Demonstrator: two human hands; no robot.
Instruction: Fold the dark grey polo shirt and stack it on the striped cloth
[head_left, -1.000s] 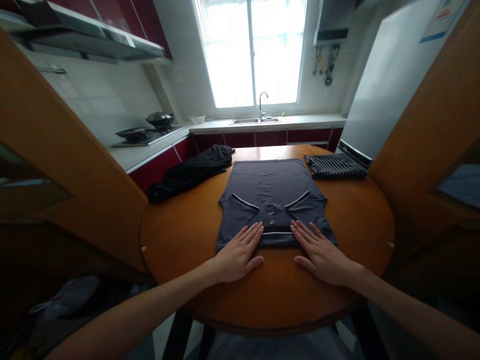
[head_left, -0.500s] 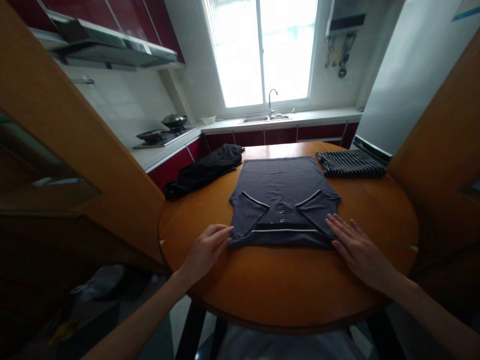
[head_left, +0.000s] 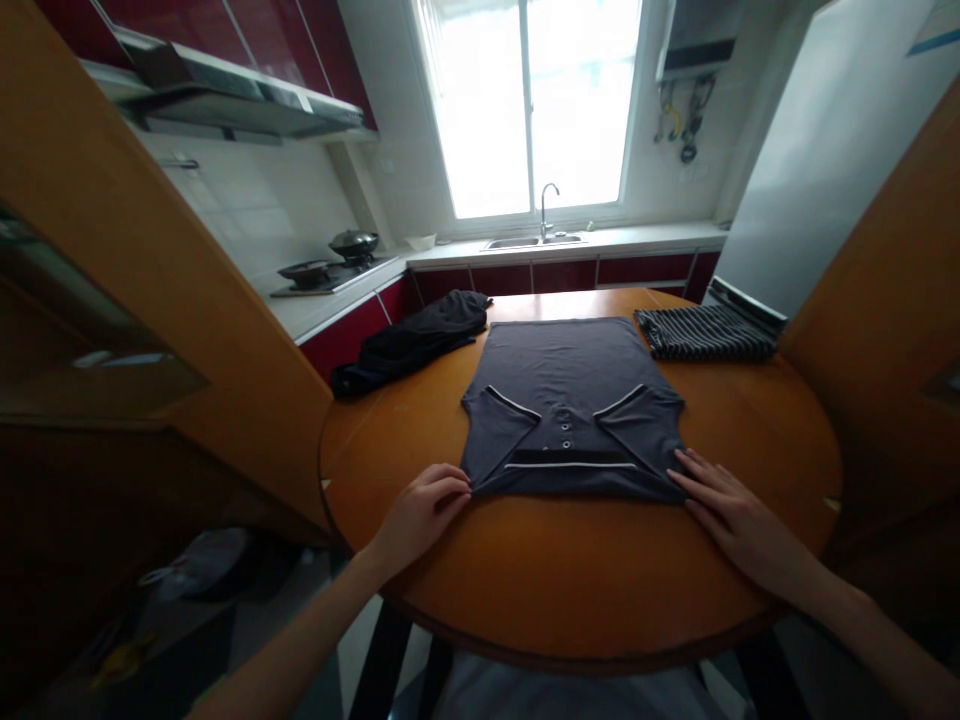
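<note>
A dark grey shirt (head_left: pixel 567 380) with white piping and snap buttons lies folded flat on the round wooden table (head_left: pixel 585 570). My left hand (head_left: pixel 420 512) rests at the shirt's near left corner, fingers curled and pinching the edge. At the near right corner is my right hand (head_left: pixel 731 518), fingers stretched almost flat with their tips on the fabric's corner.
A crumpled black garment (head_left: pixel 412 343) lies at the table's far left edge. A folded striped cloth (head_left: pixel 705 333) sits at the far right. Beyond are a counter with sink (head_left: pixel 534 240), a stove with pans (head_left: pixel 330 262), and a white fridge (head_left: pixel 817 170). Wooden panels flank both sides.
Both hands slid outward from the shirt's middle near edge to its two near corners. The left hand's fingers curled onto the corner. The view shifted slightly left.
</note>
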